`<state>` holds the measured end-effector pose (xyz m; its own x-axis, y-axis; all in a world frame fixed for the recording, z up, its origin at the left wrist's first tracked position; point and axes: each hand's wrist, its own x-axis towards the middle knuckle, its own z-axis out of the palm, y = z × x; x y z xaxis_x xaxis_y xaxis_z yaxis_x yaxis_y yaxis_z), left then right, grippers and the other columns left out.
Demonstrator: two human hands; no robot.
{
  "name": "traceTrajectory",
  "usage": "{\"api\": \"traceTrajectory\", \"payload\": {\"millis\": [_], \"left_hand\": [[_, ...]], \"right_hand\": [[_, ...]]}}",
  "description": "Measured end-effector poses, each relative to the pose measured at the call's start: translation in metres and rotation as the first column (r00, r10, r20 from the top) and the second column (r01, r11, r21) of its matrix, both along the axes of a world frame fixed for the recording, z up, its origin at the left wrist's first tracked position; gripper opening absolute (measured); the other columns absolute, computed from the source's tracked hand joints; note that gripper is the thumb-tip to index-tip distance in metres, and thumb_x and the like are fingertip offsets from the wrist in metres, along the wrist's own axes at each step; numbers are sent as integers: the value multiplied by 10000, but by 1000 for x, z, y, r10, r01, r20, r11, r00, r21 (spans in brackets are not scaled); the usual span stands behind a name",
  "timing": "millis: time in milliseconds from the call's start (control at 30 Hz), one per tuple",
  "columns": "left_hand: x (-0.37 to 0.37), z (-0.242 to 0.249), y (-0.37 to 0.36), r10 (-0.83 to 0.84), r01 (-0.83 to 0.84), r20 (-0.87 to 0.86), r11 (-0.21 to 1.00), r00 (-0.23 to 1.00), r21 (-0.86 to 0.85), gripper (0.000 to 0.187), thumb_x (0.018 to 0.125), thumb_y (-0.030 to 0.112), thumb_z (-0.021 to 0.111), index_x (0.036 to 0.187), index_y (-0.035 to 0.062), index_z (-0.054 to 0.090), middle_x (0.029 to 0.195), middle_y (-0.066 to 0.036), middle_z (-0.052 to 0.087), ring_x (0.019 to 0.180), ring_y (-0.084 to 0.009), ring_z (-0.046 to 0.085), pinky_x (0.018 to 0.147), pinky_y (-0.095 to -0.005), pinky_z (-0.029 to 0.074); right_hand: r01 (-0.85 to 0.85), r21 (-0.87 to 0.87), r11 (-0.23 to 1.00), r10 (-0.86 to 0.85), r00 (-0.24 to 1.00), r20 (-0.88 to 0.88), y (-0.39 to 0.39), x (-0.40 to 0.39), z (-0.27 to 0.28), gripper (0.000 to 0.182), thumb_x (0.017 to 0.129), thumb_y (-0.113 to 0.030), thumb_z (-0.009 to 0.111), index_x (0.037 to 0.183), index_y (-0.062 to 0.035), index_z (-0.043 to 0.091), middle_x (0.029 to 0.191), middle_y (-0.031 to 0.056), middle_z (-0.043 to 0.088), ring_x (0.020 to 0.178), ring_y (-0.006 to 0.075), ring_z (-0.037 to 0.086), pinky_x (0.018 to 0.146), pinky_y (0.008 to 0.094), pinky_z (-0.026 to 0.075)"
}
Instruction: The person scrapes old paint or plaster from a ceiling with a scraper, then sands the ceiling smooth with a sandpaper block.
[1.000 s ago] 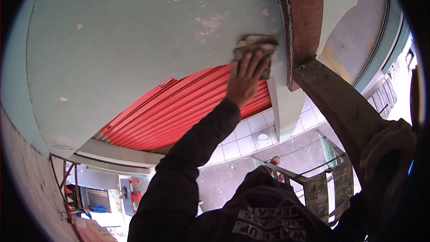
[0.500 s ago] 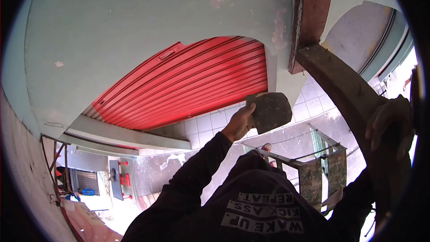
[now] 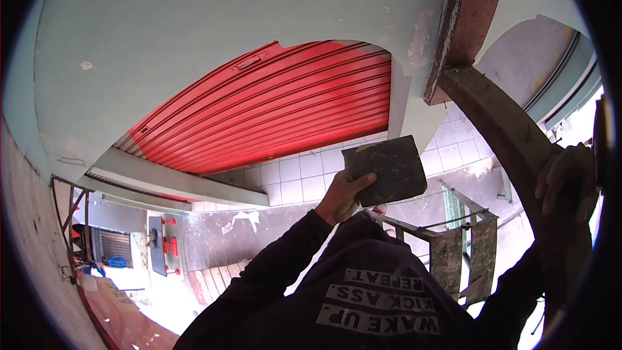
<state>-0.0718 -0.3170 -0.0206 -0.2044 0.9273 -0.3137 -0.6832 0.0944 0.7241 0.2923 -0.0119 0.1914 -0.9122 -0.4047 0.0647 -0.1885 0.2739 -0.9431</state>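
Note:
A dark, flat, roughly square block with a speckled face is held up in my left hand. The thumb lies across its near face and the other fingers are bent at its left edge, partly hidden. At the far right, my right hand is hooked over the dark brown beam, its fingers curled against the beam's surface.
Behind the block are a red roller shutter and a pale green wall with chipped paint. A metal ladder-like frame with camouflage-patterned panels stands below. A red-wheeled board is at the lower left.
My left hand has turned the block, which now shows its face more squarely, with the thumb further across it. The background has shifted slightly with the view. My right hand stays on the beam.

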Motion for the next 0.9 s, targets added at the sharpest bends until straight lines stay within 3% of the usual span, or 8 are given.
{"api": "traceTrajectory", "payload": {"millis": [200,400,600,667,700,767,867,900], "left_hand": [[-10,-21,-4,27,-28,-16,992,1000,-121,436,1016,168,614,1343,-75,457,1280,-196,602,1160,-266,646,1035,-418,547],[-22,-23,-7,221,-199,102,961,970,-193,369,1041,150,537,1359,-24,471,1327,-156,595,1210,-264,617,1060,-400,514],[-89,-12,11,494,-550,309,825,813,128,415,1041,132,483,1431,2,429,1415,-162,553,1298,-307,560,1125,-462,449],[-120,22,25,496,-578,311,760,811,296,436,1046,155,486,1453,13,416,1459,-156,520,1352,-312,510,1183,-505,372],[-131,48,36,540,-592,244,709,805,384,410,1054,187,494,1424,17,441,1424,-134,546,1323,-280,533,1162,-457,403],[-149,93,61,549,-561,218,598,807,572,419,1049,242,525,1410,38,458,1408,-103,557,1318,-268,527,1178,-447,374],[-161,122,101,244,-534,480,485,843,692,415,1040,290,549,1397,89,479,1373,-56,577,1318,-239,513,1204,-430,326],[-152,129,106,304,-571,484,472,821,672,406,1038,298,552,1389,104,488,1365,-43,580,1321,-230,506,1213,-431,306]], "right_hand": [[-1,-53,999,-4,997,-79,0,1,-10,937,696,-268,956,1363,98,409,951,222,747,1017,337,715,825,367,592],[61,-176,982,-63,998,-11,-7,5,-11,944,648,-239,982,1331,120,438,962,250,735,983,340,728,884,395,574],[-14,-245,970,33,997,76,-1,6,-7,911,718,-184,940,1391,113,402,1107,309,696,1090,382,690,934,431,558],[-42,-300,953,78,991,109,3,7,-10,913,740,-175,925,1423,99,385,1157,316,680,1146,399,664,964,441,544],[-42,-322,946,87,988,126,3,6,-10,922,740,-181,925,1432,95,382,1156,316,681,1162,402,654,967,443,540],[-30,-354,935,93,983,161,2,7,-10,949,730,-202,933,1443,91,381,1129,314,692,1183,402,640,963,442,538],[-37,-376,926,112,977,182,4,9,-12,966,734,-219,932,1455,96,370,1115,315,698,1193,402,631,963,438,538],[-41,-366,930,109,980,169,3,10,-13,964,738,-218,928,1457,97,368,1119,312,698,1193,403,631,961,435,540]]}}
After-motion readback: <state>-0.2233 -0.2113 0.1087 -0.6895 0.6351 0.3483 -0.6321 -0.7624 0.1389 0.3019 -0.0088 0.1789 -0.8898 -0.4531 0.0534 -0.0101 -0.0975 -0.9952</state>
